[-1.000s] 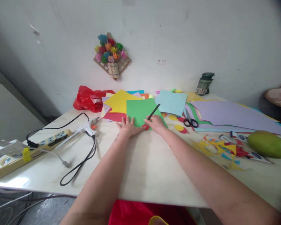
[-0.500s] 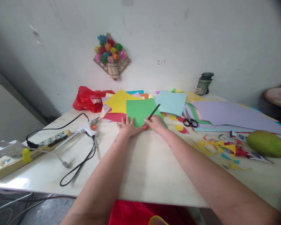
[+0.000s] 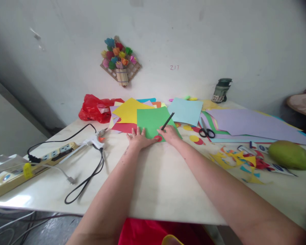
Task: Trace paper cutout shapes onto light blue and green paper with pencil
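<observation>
A green paper sheet (image 3: 150, 119) lies on the table in front of me, partly over yellow and red sheets. My left hand (image 3: 140, 140) is spread flat at its lower left, the thumb reaching to a small red paper circle (image 3: 157, 138) near the sheet's front edge. In my right hand (image 3: 169, 133) is a dark pen (image 3: 168, 121), tilted up to the right. Its tip is hidden by the fingers, just above the red circle. A light blue sheet (image 3: 186, 110) lies behind my right hand.
Black-handled scissors (image 3: 206, 133), yellow and red circles (image 3: 194, 139), paper scraps (image 3: 234, 158) and a green mango (image 3: 290, 155) are on the right. A glue gun (image 3: 97, 140) with its cable and a power strip (image 3: 33, 168) sit left; a red bag (image 3: 95, 109) lies behind.
</observation>
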`<state>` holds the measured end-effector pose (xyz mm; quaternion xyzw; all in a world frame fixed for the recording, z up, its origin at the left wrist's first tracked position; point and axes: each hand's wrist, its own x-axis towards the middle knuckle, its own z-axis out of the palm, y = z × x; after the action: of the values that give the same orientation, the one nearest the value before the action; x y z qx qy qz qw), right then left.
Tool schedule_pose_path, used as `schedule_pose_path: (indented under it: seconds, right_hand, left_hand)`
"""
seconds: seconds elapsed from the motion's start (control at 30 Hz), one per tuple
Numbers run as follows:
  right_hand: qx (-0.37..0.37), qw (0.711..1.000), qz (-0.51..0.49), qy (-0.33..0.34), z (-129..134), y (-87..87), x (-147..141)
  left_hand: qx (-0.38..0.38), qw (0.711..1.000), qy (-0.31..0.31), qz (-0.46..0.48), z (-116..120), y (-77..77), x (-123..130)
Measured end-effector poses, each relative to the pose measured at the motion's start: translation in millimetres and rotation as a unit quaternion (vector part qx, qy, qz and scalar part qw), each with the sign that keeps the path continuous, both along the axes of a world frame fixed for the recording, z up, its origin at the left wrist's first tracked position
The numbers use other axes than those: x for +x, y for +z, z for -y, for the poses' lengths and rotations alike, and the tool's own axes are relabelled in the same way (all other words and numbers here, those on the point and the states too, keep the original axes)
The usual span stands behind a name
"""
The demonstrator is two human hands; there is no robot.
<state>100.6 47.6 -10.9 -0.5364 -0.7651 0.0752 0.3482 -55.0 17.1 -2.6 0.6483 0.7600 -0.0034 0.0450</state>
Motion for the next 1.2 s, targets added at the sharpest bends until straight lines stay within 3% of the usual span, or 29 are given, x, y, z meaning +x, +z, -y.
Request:
schedule_pose_path:
  seconds: [1.2]
  right_hand:
    - [0.001, 0.999, -0.038, 0.003, 5.9, 2.8, 3.0]
  left_hand:
    - [0.006, 1.000, 0.000, -0.001, -1.5, -2.1, -0.8]
